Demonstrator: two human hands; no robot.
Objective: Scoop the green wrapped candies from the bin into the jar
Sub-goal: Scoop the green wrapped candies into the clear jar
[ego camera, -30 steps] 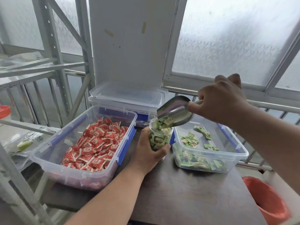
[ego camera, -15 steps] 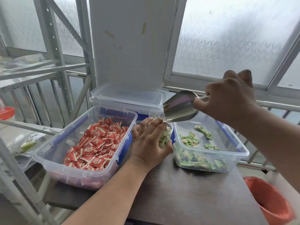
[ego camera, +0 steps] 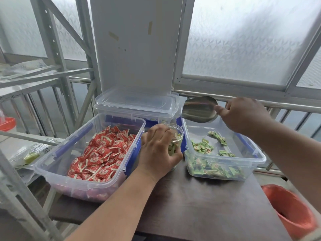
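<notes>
A clear plastic jar (ego camera: 177,136) partly filled with green wrapped candies stands on the dark table between two bins. My left hand (ego camera: 159,150) is wrapped around the jar and hides most of it. My right hand (ego camera: 243,114) holds a metal scoop (ego camera: 199,109) by its handle, raised above the back left corner of the clear bin (ego camera: 250,164). The scoop looks empty. Green wrapped candies (ego camera: 202,146) lie scattered over that bin's floor and piled along its front wall.
A clear bin of red wrapped candies (ego camera: 102,153) sits left of the jar. Stacked lidded containers (ego camera: 137,105) stand behind, against a white board. A metal rack (ego camera: 52,49) rises at left. An orange basket (ego camera: 291,211) sits low right of the dark table (ego camera: 191,206).
The scoop has emptied its candies into the jar, then lifted up and to the right, away from the jar mouth. My left hand has shifted higher around the jar.
</notes>
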